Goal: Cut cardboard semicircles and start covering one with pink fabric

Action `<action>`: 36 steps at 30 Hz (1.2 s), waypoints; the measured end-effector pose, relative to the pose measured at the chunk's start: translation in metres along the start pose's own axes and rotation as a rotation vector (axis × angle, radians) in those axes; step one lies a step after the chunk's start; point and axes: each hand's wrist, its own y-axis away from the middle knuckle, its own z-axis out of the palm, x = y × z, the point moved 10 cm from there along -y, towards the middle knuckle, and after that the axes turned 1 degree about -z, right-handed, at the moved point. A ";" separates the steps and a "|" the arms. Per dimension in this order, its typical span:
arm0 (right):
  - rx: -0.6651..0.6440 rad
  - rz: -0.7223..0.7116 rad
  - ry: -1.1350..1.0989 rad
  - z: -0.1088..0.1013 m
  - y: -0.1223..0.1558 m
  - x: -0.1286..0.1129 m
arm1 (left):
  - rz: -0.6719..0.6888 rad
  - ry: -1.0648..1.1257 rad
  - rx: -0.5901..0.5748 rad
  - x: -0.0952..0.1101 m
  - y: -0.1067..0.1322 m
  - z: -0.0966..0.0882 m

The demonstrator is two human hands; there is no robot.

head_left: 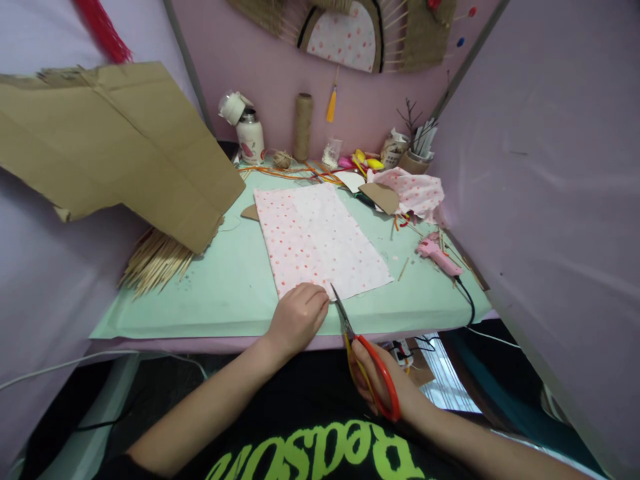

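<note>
A white and pale pink cloth with red dots (310,233) lies flat on the mint-green tabletop (210,300). My left hand (300,313) is closed on the cloth's near edge, its fingers pinched together. Just to the right, my right hand (373,373) grips a pair of scissors (383,383) with red and yellow handles. Their blades point up and away from me, with the tips at the cloth's near edge beside my left fingertips. A bit of brown cardboard (250,213) sticks out from under the cloth's left side.
A big folded cardboard sheet (125,147) rises at left above a bundle of thin sticks (157,263). On the right lie a pink glue gun (440,257) with a cord and crumpled dotted cloth (413,190). A bottle (250,139) and twine roll (303,127) stand at the back.
</note>
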 end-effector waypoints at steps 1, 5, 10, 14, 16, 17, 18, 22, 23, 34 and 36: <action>-0.005 0.004 -0.021 0.001 0.000 0.001 | -0.002 0.007 0.007 0.000 0.000 -0.001; 0.003 0.006 -0.098 0.001 -0.001 0.001 | -0.011 0.026 0.023 0.000 -0.001 -0.004; 0.017 0.044 -0.099 0.001 0.001 -0.006 | -0.011 0.039 0.033 -0.001 -0.001 -0.004; 0.004 0.032 -0.089 0.004 0.003 -0.018 | -0.018 0.043 0.022 -0.003 -0.001 -0.002; -0.002 0.016 -0.087 0.005 0.002 -0.023 | -0.017 0.049 0.026 -0.002 -0.001 -0.003; -0.001 0.012 -0.085 0.005 0.001 -0.024 | -0.016 0.051 0.029 -0.002 -0.001 -0.004; 0.002 0.009 -0.082 0.005 0.000 -0.024 | -0.015 0.053 0.032 -0.002 -0.001 -0.004; 0.011 -0.012 -0.059 0.004 -0.002 -0.027 | -0.018 0.058 0.030 -0.002 0.000 -0.004; 0.006 -0.018 -0.054 0.005 -0.002 -0.029 | -0.020 0.058 0.030 -0.002 0.000 -0.004; 0.032 -0.007 0.054 0.005 0.002 -0.038 | -0.029 0.067 0.041 -0.004 0.000 -0.005; 0.024 -0.007 0.077 0.005 0.002 -0.037 | -0.029 0.068 0.045 -0.004 0.000 -0.006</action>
